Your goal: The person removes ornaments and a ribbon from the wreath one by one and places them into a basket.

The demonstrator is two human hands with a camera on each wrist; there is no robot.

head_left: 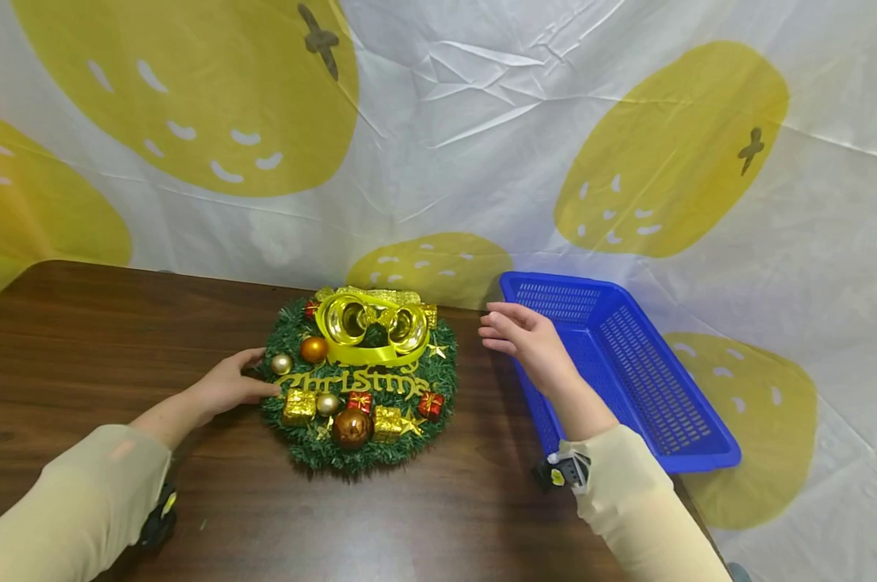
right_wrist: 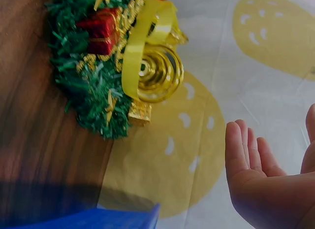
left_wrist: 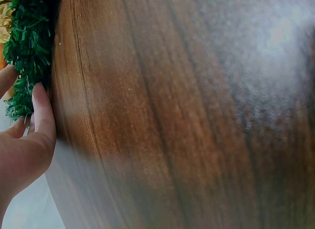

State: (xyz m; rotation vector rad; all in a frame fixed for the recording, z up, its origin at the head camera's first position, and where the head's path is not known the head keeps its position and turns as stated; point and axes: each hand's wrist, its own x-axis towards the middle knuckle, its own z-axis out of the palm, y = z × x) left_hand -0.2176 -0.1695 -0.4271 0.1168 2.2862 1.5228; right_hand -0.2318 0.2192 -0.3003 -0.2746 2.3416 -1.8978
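Note:
A round green Christmas wreath [head_left: 394, 402] lies on the table, dressed with balls, small gift boxes, stars and gold "Christmas" lettering. Two shiny gold bells [head_left: 347, 318] with a yellow ribbon [head_left: 365, 356] sit on its far part. My left hand [head_left: 227, 384] grips the wreath's left edge; the left wrist view shows thumb and fingers on either side of the green tinsel [left_wrist: 29, 51]. To the right of the wreath, my right hand [head_left: 529, 347] hovers apart from it, fingers extended and holding nothing. It is beside the left side of a blue plastic basket [head_left: 649, 372].
The blue basket, with slotted walls, stands at the table's right side near the back. Behind the brown wooden table [head_left: 118, 339] hangs a white cloth [head_left: 453, 145] printed with large yellow fruit, close to the wreath's far side.

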